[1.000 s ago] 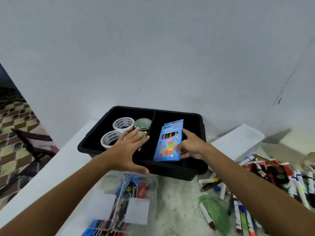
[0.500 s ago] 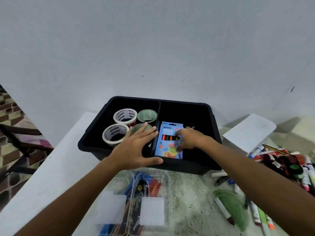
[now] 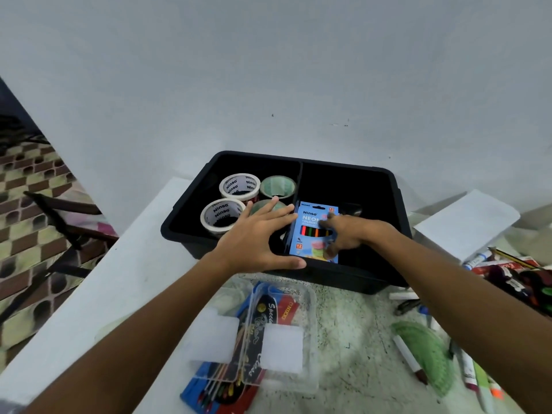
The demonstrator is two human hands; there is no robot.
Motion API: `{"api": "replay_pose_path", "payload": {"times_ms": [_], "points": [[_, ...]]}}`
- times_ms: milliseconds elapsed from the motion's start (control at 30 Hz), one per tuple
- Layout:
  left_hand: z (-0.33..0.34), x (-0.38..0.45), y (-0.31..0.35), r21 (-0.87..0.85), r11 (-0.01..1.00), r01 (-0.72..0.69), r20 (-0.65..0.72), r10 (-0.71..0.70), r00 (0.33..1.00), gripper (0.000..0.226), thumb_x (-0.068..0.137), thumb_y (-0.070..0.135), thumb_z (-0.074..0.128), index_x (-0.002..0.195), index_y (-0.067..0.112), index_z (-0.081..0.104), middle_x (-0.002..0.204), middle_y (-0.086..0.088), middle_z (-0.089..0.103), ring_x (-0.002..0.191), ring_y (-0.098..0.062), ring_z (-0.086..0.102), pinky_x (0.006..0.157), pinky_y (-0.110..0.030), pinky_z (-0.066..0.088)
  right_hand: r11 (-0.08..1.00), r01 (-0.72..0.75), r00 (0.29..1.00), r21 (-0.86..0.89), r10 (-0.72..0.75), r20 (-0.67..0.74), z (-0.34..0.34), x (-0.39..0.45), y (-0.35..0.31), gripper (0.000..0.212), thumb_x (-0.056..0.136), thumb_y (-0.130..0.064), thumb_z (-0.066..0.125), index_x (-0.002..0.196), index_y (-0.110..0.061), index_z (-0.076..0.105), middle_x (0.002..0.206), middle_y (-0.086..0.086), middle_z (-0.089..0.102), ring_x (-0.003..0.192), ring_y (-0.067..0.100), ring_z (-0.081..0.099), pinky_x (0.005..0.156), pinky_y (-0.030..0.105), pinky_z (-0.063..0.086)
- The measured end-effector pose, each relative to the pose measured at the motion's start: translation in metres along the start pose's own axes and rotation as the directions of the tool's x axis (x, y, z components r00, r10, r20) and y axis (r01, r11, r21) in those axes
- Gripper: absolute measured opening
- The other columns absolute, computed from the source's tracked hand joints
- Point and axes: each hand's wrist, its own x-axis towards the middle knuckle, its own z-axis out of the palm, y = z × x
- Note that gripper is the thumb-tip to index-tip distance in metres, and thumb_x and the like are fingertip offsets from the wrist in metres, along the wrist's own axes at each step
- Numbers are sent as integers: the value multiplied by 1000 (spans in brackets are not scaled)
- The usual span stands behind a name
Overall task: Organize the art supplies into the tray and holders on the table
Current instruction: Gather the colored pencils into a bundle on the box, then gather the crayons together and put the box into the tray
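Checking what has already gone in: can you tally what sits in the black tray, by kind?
White Ninso tape rolls: 2
Green tape rolls: 2, one partly under the left hand
Neon coloured pencil box: 1, held by the right hand
Total: 5

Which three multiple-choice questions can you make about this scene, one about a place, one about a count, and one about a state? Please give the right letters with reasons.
1. Where is the blue pencil box?
A. right compartment of the black tray
B. on the table
C. left compartment

2. How many tape rolls show in the tray?
A. two
B. four
C. six

3. How is the left hand?
A. gripping a marker
B. fingers spread, over the tray's front edge
C. out of view

Answers: 1 A, the box lies right of the divider under the right hand. 2 B, two white, two greenish. 3 B, its fingers are straight and hold nothing.
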Motion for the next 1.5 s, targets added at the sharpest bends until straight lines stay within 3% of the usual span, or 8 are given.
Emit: {"api": "replay_pose_path", "payload": {"times_ms": [200, 333, 567, 767, 933, 1267, 1367, 1500], "points": [[1, -3, 0, 32, 999, -8, -36, 9, 999, 110, 64, 95, 33, 149, 25, 36, 157, 9, 28, 149, -8, 5, 120, -53, 6, 997, 64, 998, -47, -65, -13, -1, -16, -9, 62, 89, -39, 65, 143, -19, 44, 145, 6, 45, 125, 25, 47, 105, 39, 39], [6, -6, 0, 108, 993, -44, -103, 56, 993, 103, 72, 91, 32, 148, 22, 39, 155, 4, 34, 149, -14, 12, 118, -56, 12, 952, 214, 964, 219, -169, -207, 2, -56, -15, 41, 100, -40, 46, 136, -20, 53, 136, 3, 56, 123, 20, 51, 103, 32, 40], [11, -9, 1, 250, 962, -106, -184, 155, 971, 93, 82, 82, 32, 142, 13, 48, 148, -6, 45, 145, -23, 28, 115, -55, 25, 978, 146, 928, -147, -187, -324, 42, -116, -4, 98, 77, -83, -4, 148, -28, 34, 151, 2, 40, 141, 21, 31, 114, 41, 27], [11, -11, 6, 260, 960, -99, -221, 159, 962, 88, 83, 80, 36, 136, 12, 55, 142, -7, 52, 138, -26, 39, 115, -48, 28, 957, 105, 839, -269, -231, -493, 53, -112, -3, 90, 84, -76, 2, 132, -21, 55, 121, 5, 64, 112, 23, 58, 90, 38, 46], [7, -12, 14, 272, 958, -89, -229, 155, 961, 83, 81, 74, 47, 131, 8, 59, 136, -10, 56, 133, -30, 43, 111, -45, 31, 943, 133, 627, -305, -319, -711, 66, -117, 0, 57, 90, -59, 38, 95, -13, 72, 74, 6, 70, 66, 25, 65, 60, 31, 47], [39, -36, 64, 393, 919, 20, -265, 92, 960, 65, 100, 55, 22, 136, 11, 54, 147, -28, 37, 140, -50, 24, 105, -71, 22, 889, 264, 740, -373, -435, -513, 76, -150, 49, 56, 97, -28, 51, 147, -8, 35, 142, 17, 48, 134, 33, 41, 114, 47, 24], [56, -26, 111, 388, 922, -14, -317, 147, 937, 65, 99, 55, 25, 135, 9, 54, 148, -28, 37, 139, -49, 27, 106, -67, 20, 888, 246, 750, -388, -428, -505, 79, -179, 76, 60, 98, -28, 48, 151, -11, 27, 155, 13, 31, 144, 31, 24, 117, 43, 20], [75, 8, 187, 348, 921, -177, -308, 290, 906, 64, 97, 55, 31, 134, 8, 54, 148, -25, 39, 142, -45, 24, 109, -66, 19, 905, 264, 735, -332, -412, -539, 83, -223, 123, 51, 90, -22, 57, 137, -5, 48, 140, 22, 48, 132, 38, 42, 107, 50, 38]]}}
